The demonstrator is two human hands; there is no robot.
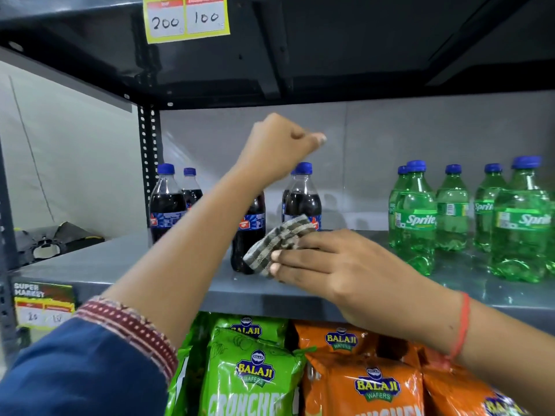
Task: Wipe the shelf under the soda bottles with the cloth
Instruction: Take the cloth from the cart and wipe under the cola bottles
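A grey metal shelf (126, 259) carries several dark cola bottles (303, 202) with blue caps on the left and several green Sprite bottles (417, 223) on the right. My right hand (339, 265) presses a folded grey checked cloth (279, 241) onto the shelf between the two groups, just in front of a cola bottle. My left hand (279, 145) is raised above the cola bottles, fingers curled into a loose fist with nothing visible in it. My left forearm crosses in front of one cola bottle (249, 235) and hides its neck and cap.
The underside of a dark upper shelf (330, 49) hangs close above, with a yellow price tag (186, 18) on its edge. A perforated upright post (148, 145) stands at the left. Green and orange Balaji wafer bags (255, 373) fill the shelf below.
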